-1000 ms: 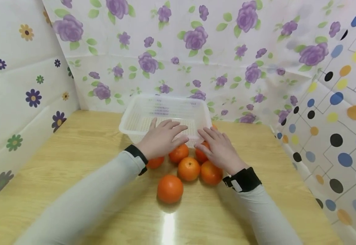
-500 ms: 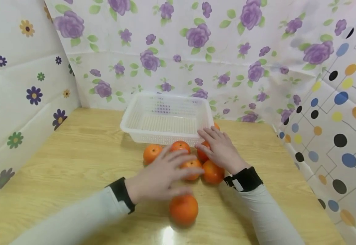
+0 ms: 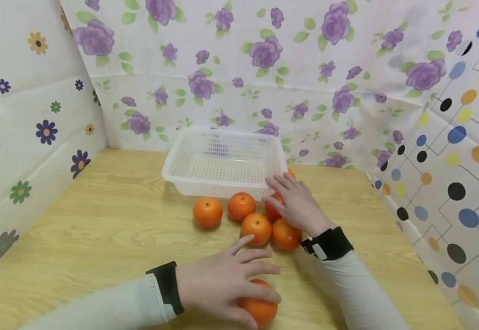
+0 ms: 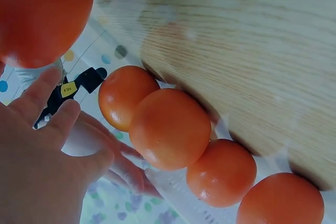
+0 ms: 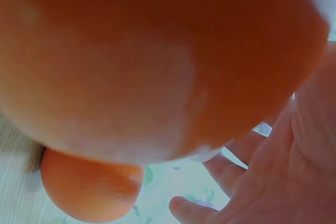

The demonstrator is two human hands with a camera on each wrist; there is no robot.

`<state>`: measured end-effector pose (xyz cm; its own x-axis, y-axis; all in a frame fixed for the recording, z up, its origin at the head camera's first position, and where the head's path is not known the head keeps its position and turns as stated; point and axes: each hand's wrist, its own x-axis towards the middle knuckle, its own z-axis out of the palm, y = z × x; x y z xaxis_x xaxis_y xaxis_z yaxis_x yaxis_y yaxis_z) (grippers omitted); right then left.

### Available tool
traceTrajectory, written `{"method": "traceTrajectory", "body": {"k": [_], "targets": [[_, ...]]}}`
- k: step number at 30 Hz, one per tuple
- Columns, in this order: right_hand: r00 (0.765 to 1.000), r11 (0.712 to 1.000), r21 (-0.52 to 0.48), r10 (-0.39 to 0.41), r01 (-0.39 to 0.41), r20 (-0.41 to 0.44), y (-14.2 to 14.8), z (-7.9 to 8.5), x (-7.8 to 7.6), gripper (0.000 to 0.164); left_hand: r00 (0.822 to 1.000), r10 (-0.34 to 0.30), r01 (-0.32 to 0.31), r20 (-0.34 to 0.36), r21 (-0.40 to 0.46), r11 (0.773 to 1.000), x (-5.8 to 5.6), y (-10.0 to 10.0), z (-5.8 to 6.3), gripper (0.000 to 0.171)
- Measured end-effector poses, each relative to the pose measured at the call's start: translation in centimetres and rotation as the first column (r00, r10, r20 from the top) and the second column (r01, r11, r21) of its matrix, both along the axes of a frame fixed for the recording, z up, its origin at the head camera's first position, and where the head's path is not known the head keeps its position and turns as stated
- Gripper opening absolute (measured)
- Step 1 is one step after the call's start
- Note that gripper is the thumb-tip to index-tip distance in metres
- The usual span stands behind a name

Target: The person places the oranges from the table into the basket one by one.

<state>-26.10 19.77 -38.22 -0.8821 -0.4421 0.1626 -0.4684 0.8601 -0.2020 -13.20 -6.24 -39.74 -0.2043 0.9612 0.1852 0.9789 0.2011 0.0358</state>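
Observation:
My left hand (image 3: 228, 282) reaches over the nearest orange (image 3: 260, 311), fingers spread and fairly straight, the thumb and one finger across its side and top. In the left wrist view that orange (image 4: 42, 19) fills the upper left corner. The right hand (image 3: 299, 204) lies over an orange (image 3: 273, 208) at the basket's front right corner, fingers extended toward the rim. Another orange (image 3: 286, 233) sits under its wrist side. Further oranges stand left of it: one in the middle (image 3: 256, 228), one behind (image 3: 241, 206) and one at the left (image 3: 207, 212).
A white perforated plastic basket (image 3: 224, 189) stands at the back of the wooden table (image 3: 111, 220), with nothing visible inside. An orange (image 3: 291, 173) peeks out beside its right end. Patterned sheets (image 3: 239, 105) enclose the back and sides.
My left hand has moved from the basket's front toward me, to the nearest orange. That orange has shifted nearer and to the right. The right hand has stayed in place.

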Motion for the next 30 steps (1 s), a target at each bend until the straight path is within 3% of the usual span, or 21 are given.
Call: {"method": "traceTrajectory", "body": {"k": [6,16,24,30], "targets": [[0.999,1.000,-0.029,0.003,-0.005,-0.049,0.1,0.1,-0.1,0.055,0.999,-0.031,0.032,-0.033,0.012,0.999,-0.3,0.1,-0.4,0.058],[0.992,0.984,-0.175,-0.006,-0.016,-0.126,0.4,-0.2,-0.3,0.029,0.998,-0.064,0.063,0.010,0.074,0.995,0.3,0.0,-0.8,0.050],[0.993,0.985,-0.171,-0.006,-0.014,-0.116,0.4,0.1,-0.8,0.023,0.982,-0.063,0.056,0.177,0.045,0.997,0.1,-0.3,-0.7,0.050],[0.995,0.984,-0.177,-0.006,-0.012,-0.101,0.4,0.4,-1.3,0.021,0.970,-0.044,0.037,0.239,0.037,0.999,-0.2,-0.3,-0.7,0.051]]}}
